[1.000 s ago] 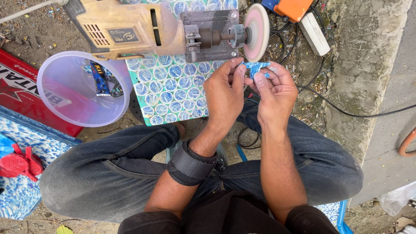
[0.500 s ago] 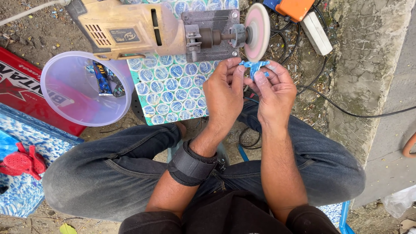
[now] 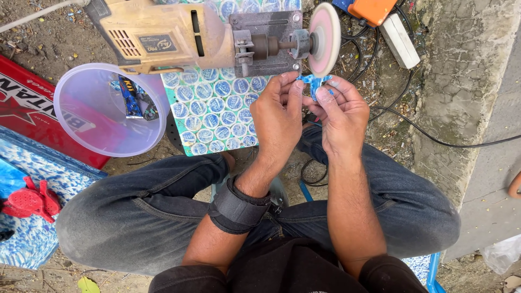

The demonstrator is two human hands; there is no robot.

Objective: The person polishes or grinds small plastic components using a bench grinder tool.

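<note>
Both hands, left hand (image 3: 279, 116) and right hand (image 3: 341, 116), pinch one small blue piece (image 3: 311, 81) between fingertips (each grip clenched on it), the piece lying at twelve o'clock from them, touching the lower rim of the pink grinding disc (image 3: 324, 38).

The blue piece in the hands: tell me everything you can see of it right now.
The blue piece is small, thin and bright blue, plastic by the look, with an uneven outline. Fingers hide most of it, so its full shape cannot be told. The left hand and right hand pinch it between fingertips, just below the rim of the pink-white disc; whether it touches the disc is unclear.
</note>
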